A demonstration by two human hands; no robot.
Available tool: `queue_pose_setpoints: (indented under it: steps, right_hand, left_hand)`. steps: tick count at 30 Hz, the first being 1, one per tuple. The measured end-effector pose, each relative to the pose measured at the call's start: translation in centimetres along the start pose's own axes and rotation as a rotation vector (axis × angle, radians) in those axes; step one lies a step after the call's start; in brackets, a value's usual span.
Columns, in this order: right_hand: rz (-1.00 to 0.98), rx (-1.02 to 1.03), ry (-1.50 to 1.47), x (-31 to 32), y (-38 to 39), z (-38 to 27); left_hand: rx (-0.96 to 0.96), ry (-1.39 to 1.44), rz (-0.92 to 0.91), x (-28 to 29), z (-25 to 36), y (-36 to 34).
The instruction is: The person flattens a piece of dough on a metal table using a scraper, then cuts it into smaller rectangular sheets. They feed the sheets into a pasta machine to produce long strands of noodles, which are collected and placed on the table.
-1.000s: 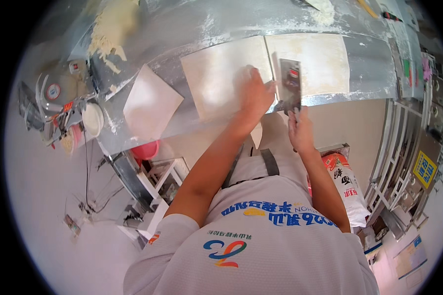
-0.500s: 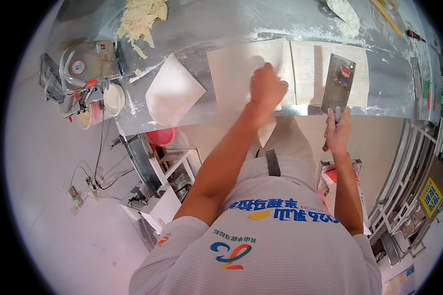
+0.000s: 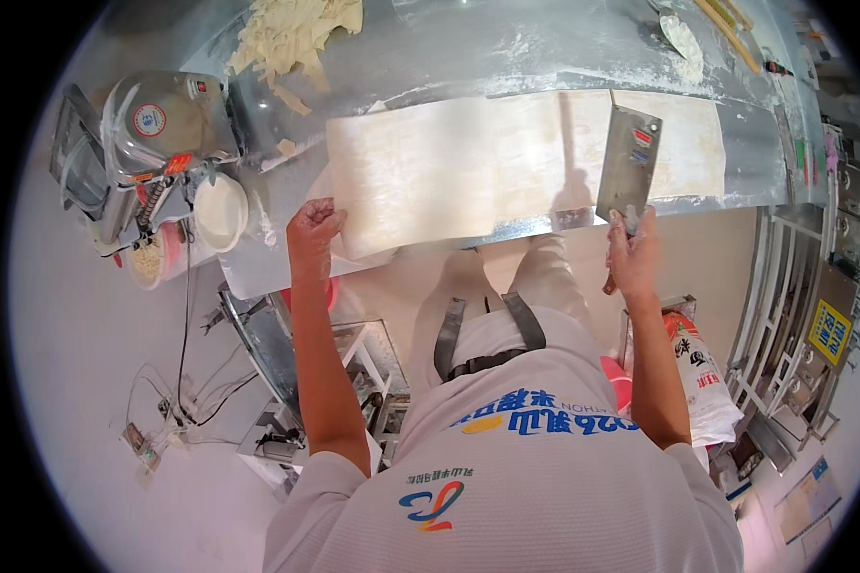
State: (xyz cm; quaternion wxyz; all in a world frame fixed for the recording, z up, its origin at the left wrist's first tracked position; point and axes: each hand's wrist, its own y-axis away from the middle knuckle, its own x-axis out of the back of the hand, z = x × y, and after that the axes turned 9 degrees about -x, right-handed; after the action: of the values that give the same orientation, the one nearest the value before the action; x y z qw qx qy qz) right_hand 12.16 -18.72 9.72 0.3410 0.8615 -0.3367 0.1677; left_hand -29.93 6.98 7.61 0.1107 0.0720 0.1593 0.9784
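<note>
A wide pale dough sheet [image 3: 449,167] lies flat on the floured steel worktable [image 3: 506,48]. My left hand [image 3: 312,229] grips the sheet's near left corner at the table's front edge. My right hand [image 3: 631,250] holds the handle of a broad steel cleaver [image 3: 628,164], its blade standing over the right part of the sheet. A second, narrower piece of dough [image 3: 674,143] lies just right of the blade.
A pile of cut dough strips [image 3: 291,33] sits at the back left. A round metal machine [image 3: 158,119] and a white bowl [image 3: 220,210] stand at the left. A printed sack [image 3: 702,368] and metal racks [image 3: 812,286] are at lower right.
My left hand moved from the middle of the sheet to its near left corner. The sheet now lies spread out wider. The cleaver in my right hand shifted right along the dough.
</note>
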Motion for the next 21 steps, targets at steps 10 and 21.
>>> queue_pose_setpoints:
  steps: [10,21]
  right_hand:
    - [-0.066,0.125,0.269,-8.8,3.2,-3.1]
    - [-0.185,0.17,0.455,-19.3,1.0,-7.6]
  left_hand:
    - [0.173,0.112,-0.044,3.5,-8.5,-1.8]
    - [0.099,-0.179,-0.045,2.3,-7.9,-2.1]
